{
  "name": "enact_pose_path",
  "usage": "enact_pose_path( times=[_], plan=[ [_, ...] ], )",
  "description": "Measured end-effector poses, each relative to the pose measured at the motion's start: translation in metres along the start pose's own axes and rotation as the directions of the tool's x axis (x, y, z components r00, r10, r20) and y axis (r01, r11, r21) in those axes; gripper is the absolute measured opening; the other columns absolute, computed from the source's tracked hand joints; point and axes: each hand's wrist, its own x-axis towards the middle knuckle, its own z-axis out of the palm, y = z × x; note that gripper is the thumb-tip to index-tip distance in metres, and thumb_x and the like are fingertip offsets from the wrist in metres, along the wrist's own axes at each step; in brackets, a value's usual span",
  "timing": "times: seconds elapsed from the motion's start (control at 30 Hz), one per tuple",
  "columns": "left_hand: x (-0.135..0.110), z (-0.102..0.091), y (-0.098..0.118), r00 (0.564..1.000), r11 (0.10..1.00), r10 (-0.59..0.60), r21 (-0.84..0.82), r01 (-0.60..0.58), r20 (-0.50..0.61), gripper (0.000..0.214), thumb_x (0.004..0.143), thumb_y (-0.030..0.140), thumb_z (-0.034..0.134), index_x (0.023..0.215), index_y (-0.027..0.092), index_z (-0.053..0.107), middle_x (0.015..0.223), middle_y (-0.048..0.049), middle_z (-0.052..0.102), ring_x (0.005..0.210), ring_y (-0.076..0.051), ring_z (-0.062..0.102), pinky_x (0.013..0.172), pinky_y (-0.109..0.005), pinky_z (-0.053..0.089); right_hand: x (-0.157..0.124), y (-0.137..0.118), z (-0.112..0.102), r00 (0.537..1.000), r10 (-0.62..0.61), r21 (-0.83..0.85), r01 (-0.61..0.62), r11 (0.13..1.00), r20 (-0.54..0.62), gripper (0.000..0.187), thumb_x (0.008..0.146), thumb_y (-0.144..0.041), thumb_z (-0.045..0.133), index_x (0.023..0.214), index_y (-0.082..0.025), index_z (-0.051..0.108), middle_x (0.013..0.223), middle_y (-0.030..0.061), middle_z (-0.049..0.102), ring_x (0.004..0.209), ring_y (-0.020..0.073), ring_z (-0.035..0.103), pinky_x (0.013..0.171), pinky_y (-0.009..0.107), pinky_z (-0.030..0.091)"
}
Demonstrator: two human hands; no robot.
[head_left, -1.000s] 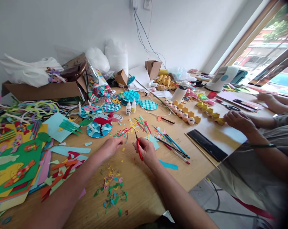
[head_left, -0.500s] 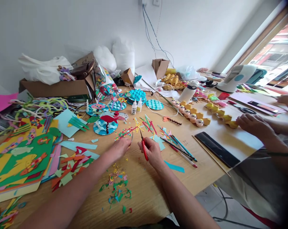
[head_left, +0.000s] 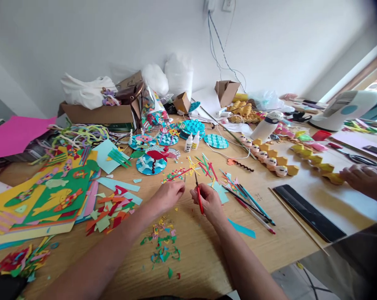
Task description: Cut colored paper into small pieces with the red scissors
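My right hand (head_left: 209, 201) grips a pair of red-handled scissors (head_left: 200, 198), their dark tip pointing away from me. Close by on the left, my left hand (head_left: 168, 195) is closed with its fingertips pinched together. Whatever is between those fingertips is too small to make out. Just beyond them shows a thin red paper strip (head_left: 179, 173), beside a pile of small coloured bits (head_left: 172, 176). Yellow paper strips (head_left: 193, 166) lie crossed a little farther off. Below my hands, curled paper scraps (head_left: 161, 246) are scattered over the wooden table (head_left: 197, 258).
Left are paper offcuts (head_left: 113, 208) and stacked coloured sheets (head_left: 47, 223). Blue wavy discs (head_left: 144, 164) and glue bottles (head_left: 188, 143) stand behind. Pencils (head_left: 252, 202), a black case (head_left: 308, 212) and egg-carton strips (head_left: 265, 146) lie right, near another person's hand (head_left: 365, 179).
The view has turned left, so things sit farther right in the picture. My left hand has drawn slightly nearer to me. The scissors stay in my right hand.
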Motion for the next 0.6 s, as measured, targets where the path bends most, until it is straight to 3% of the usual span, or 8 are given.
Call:
enact_pose_path(
  times=[0.1,0.27,0.43,0.6],
  plan=[
    [-0.011,-0.004,0.009,0.998,0.998,-0.017,-0.060,0.013,-0.058,0.016,0.076,0.008,0.046,0.071,0.019,0.055,0.066,0.0022,0.059,0.062,-0.012,0.053,0.058,-0.021,0.038,0.000,-0.005,0.002,0.992,0.085,0.149,-0.098,0.984,0.094,0.032,0.070,-0.048,0.061,0.068,-0.017,0.051,0.055,-0.0014,0.054,0.052,0.0122,0.051,0.049,0.023,0.040],
    [-0.027,-0.005,0.014,0.991,0.996,-0.026,-0.090,0.014,-0.132,0.014,0.079,0.011,0.047,0.072,0.019,0.055,0.069,0.0019,0.059,0.064,-0.012,0.053,0.059,-0.021,0.039,-0.007,-0.017,0.009,0.955,0.191,0.379,-0.266,0.886,0.226,0.033,0.066,-0.045,0.067,0.074,-0.016,0.054,0.064,0.0019,0.060,0.058,0.0125,0.055,0.052,0.023,0.040],
    [-0.035,-0.010,0.015,0.985,0.998,-0.003,-0.065,-0.008,-0.173,0.015,0.081,0.011,0.048,0.070,0.019,0.054,0.070,0.0004,0.059,0.066,-0.013,0.053,0.061,-0.023,0.039,-0.010,-0.033,0.017,0.941,0.199,0.391,-0.298,0.871,0.273,0.034,0.059,-0.042,0.072,0.073,-0.016,0.055,0.063,0.0000,0.059,0.058,0.0119,0.053,0.054,0.023,0.040],
    [-0.036,-0.023,0.014,0.974,0.998,0.019,-0.050,-0.031,-0.227,0.016,0.081,0.008,0.046,0.070,0.018,0.053,0.071,0.0009,0.056,0.067,-0.013,0.052,0.061,-0.024,0.039,0.003,-0.054,0.019,0.950,0.144,0.369,-0.243,0.897,0.277,0.032,0.057,-0.039,0.074,0.070,-0.017,0.054,0.062,-0.0015,0.057,0.056,0.0106,0.049,0.054,0.024,0.039]
  ],
)
